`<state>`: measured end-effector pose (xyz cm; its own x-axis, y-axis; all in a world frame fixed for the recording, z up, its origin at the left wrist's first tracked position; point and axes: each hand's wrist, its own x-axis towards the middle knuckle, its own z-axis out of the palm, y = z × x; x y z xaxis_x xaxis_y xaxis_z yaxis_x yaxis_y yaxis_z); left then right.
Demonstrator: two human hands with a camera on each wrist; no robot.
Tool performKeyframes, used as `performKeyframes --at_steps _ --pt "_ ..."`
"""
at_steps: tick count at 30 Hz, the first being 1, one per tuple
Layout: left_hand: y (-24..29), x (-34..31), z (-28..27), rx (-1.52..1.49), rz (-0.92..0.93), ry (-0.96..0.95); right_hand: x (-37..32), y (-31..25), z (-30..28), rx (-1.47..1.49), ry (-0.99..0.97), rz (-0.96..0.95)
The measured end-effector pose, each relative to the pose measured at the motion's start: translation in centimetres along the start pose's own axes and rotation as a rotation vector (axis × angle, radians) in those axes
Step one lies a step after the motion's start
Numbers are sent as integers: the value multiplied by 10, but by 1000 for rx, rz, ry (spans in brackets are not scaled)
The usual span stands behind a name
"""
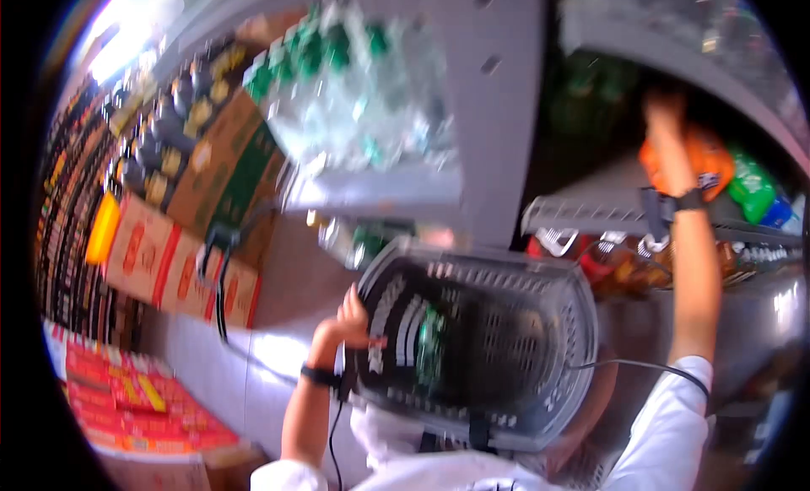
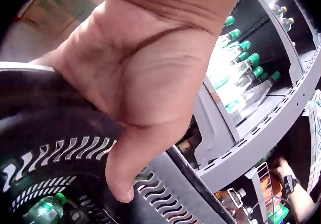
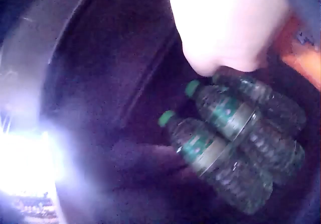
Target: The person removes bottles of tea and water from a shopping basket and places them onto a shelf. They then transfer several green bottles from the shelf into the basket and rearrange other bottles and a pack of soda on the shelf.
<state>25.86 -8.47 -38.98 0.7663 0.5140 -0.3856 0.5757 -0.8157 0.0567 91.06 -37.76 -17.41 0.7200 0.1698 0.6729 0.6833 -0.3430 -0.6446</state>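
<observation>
A dark shopping basket hangs before the person's body, with a green-tinted plastic bottle lying in it. At the basket's left end, the left hand holds the rim, its thumb hanging down inside. The right arm reaches deep into a shelf bay on the right, where the right hand is blurred and shadowed. In the right wrist view that hand is overexposed, right at the top of a bottle beside two more green-capped bottles. Its fingers are hidden, so I cannot tell whether it grips that bottle.
An orange package and a green one lie beside the right forearm. A grey upright separates this bay from wrapped green-capped bottles. Cartons stand at left. Black cables run to the wrists.
</observation>
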Motion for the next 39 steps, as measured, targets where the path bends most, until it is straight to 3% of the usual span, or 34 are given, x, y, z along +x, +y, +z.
performKeyframes --at_steps 2,4,6,8,10,12,13,14,15,16,17,19,24,26,30,32,34,35,36,37,39 --pt "20 -10 -31 -32 -19 -85 -53 -81 -14 231 122 -87" --pt "15 -9 -19 -91 -51 -123 -125 -151 -11 613 138 -162" --pt "27 -12 -51 -284 -135 -250 -204 -202 -14 595 -9 -293" --pt "24 -12 -45 -306 -142 -219 -268 -223 -8 585 -338 -575" --pt "19 -13 -41 -387 -119 -183 -332 -250 16 628 -620 -453" --pt "21 -18 -47 -437 -90 -175 -409 -237 59 521 -992 16" --pt "19 -19 -47 -445 -81 -173 -442 -218 88 419 -1191 140" --pt "17 -19 -45 -437 -78 -168 -488 -183 122 287 -1257 153" --pt "15 -19 -42 -426 -77 -165 -517 -161 150 76 -1463 315" --pt "13 -18 -38 -397 -77 -166 -532 -158 169 -53 -1614 810" --pt "11 -16 -31 -363 -81 -164 -555 -143 190 -44 -1698 969" --pt "7 -9 -22 -287 -85 -159 -604 -123 212 10 -1548 969" --pt "6 -7 -2 -280 -71 -94 -682 -99 249 -117 -1424 666" --pt "4 -10 -15 -367 3 22 -705 -103 248 -234 -1412 579" --pt "-4 -9 -25 -546 -64 -141 -722 -89 250 -515 -1404 484" --pt "-8 -14 -33 -726 -93 -196 -692 -88 239 -461 -1483 465" --pt "-9 -17 -31 -821 -13 -184 -624 -121 176 327 -1394 890" --pt "-19 -13 -19 -954 79 -179 -621 -97 181 441 -1539 914" --pt "-25 -8 -12 -1081 175 -168 -542 -150 129 325 -1619 1041" --pt "-23 -6 -11 -940 97 -176 -521 -138 118 454 -1792 1157" --pt "-3 -12 -30 -662 -12 -159 -481 -127 85 539 -1821 1206"
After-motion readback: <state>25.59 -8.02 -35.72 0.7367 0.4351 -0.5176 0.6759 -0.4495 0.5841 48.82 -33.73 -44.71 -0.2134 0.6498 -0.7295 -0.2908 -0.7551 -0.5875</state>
